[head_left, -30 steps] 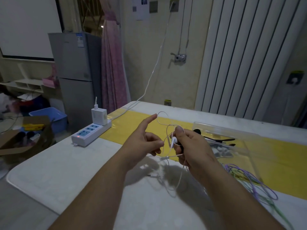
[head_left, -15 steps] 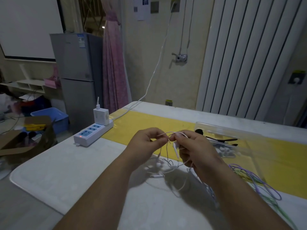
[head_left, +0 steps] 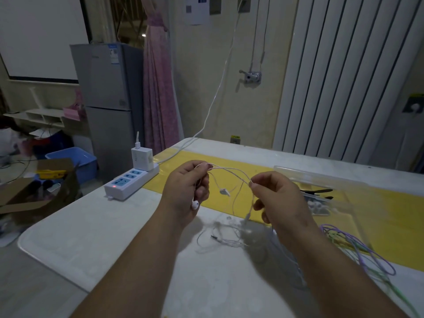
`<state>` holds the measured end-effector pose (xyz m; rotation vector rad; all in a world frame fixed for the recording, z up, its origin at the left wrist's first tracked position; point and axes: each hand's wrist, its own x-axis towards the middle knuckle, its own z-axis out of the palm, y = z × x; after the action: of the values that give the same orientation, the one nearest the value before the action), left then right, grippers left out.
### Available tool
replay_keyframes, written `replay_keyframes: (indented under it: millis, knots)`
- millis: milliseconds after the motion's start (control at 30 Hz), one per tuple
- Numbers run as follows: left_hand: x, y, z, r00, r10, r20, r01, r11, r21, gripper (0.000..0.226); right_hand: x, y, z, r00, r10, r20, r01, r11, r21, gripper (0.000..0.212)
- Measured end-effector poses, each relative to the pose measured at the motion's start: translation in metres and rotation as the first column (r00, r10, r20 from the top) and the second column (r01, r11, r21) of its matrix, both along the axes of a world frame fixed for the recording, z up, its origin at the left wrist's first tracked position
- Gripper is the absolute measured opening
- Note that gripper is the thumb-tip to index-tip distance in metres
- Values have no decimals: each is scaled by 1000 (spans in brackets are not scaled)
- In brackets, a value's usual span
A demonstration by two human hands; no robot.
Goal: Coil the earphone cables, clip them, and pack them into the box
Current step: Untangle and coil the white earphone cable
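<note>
The table [head_left: 91,237] carried a yellow strip [head_left: 181,156], with a clear box [head_left: 316,176] at the right and a power strip [head_left: 132,181] at the left. Purple and green cables [head_left: 358,249] lay near the box. Both hands were raised above the table, apart. The left hand [head_left: 185,189] pinched the white cable [head_left: 231,171] between thumb and forefinger, and the right hand [head_left: 277,198] pinched it further along. One earbud [head_left: 195,204] hung under the left hand and another [head_left: 224,192] dangled between the hands. The plug [head_left: 214,237] lay on the table.
</note>
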<state>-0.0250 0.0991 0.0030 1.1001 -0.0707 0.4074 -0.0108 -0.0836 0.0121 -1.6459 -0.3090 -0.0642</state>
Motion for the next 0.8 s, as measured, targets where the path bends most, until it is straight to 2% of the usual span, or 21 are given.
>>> replay_keyframes:
  millis: [67, 133, 233, 300, 367, 433, 533, 600, 700, 767, 800]
  knots:
    - [-1, -2, 0, 1000, -20, 17, 19, 999, 43, 19, -1, 3, -3, 993, -32, 111, 44, 994, -101, 11]
    - [-1, -3, -1, 999, -29, 26, 27, 997, 69, 20, -3, 6, -5, 974, -31, 226, 81, 973, -216, 20]
    - [-1, -3, 0, 999, -29, 36, 26, 997, 67, 19, -6, 9, -5, 958, -22, 287, 103, 957, -270, 31]
    - [-1, -3, 0, 999, -27, 43, 24, 997, 71, 18, -9, 10, -4, 963, 12, 268, 73, 949, -305, 33]
    - [-1, -4, 0, 999, -24, 41, 21, 996, 84, 17, -12, 12, -2, 981, 117, 156, -76, 967, -244, 33]
    - [0, -3, 0, 999, -22, 41, 18, 995, 96, 17, -12, 13, -1, 981, 173, 89, -157, 973, -167, 40]
    - [1, -3, -1, 999, -7, 37, 3, 994, 109, 16, -10, 12, -1, 984, 133, 119, -118, 986, -121, 46]
    - [1, -2, -1, 1000, 20, 11, -21, 992, 123, 16, -10, 10, -2, 975, 8, 222, 28, 987, -157, 44]
    - [3, -1, -3, 997, 66, -34, -60, 989, 136, 15, -15, 6, 3, 875, -96, 474, 188, 971, -150, 30]
    - [3, 0, -4, 995, 86, -52, -78, 987, 143, 14, -19, 4, 6, 771, 4, 636, 173, 961, -215, 23]
    - [2, 0, -4, 994, 88, -59, -78, 986, 148, 13, -22, 5, 6, 729, 111, 676, 163, 930, -329, 21]
